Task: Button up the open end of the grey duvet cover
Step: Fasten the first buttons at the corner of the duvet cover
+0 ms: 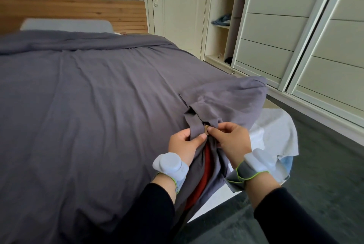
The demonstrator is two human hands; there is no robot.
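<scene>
Hands: left hand (184, 141) pinches duvet cover (82, 96) | right hand (230, 138) pinches button (206, 128)

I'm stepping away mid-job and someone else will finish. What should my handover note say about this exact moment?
Left hand: pinches a strip of the cover's open edge, right beside the button.
Right hand: pinches the button and the fabric around it.
Cover: spread over the bed, with its open end lifted at the near corner.
Done: both edges are brought together at this button. I can't tell whether it is through its hole.
Left: fasten this button, then close the gap below the hands, where the red filling shows.
</scene>
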